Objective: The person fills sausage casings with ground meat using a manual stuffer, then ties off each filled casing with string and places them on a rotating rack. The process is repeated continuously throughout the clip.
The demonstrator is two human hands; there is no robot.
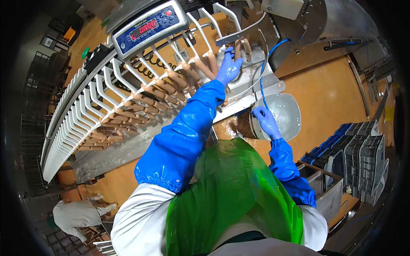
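My left hand, in a blue glove, reaches up to the end of a row of hanging sausages. Its fingers are apart, close beside a couple of sausages hanging at the row's right end; whether they touch is unclear. White hooks on a long curved conveyor rail carry the linked sausages in loops. My right hand, gloved too, is over the left rim of a pale bucket, fingers curled in. A blue hose comes down to that hand; what the fingers hold is hidden.
A digital scale display stands above the rail. Metal machinery fills the upper right. Under the sausages runs a wet metal tray. Stacked crates stand at the right. Another person in white is at the lower left.
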